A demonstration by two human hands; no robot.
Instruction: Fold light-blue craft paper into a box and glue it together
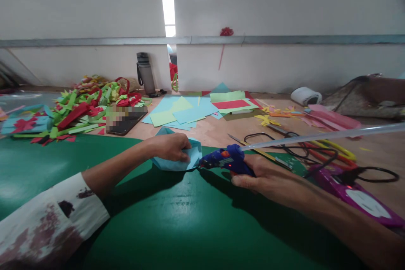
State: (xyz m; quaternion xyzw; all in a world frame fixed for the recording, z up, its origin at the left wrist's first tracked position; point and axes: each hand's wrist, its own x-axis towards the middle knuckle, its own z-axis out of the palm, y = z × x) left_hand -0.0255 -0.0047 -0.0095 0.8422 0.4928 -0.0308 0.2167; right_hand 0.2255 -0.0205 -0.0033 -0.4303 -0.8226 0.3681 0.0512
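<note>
My left hand (171,147) is closed on a folded light-blue paper piece (177,158) and presses it onto the green sheet (158,219). My right hand (268,179) grips a blue hot-glue gun (226,159). Its nozzle points left and touches the right edge of the blue paper. A long clear glue stick (322,136) sticks out of the gun's back toward the right. A small red light shows on the gun's side.
Scissors (253,141) and a black cord (300,152) lie behind the gun. Coloured paper sheets (196,109), a heap of paper strips (85,105), a phone (126,121), a grey bottle (145,72), a tape roll (305,95) and a purple-framed object (363,200) lie around.
</note>
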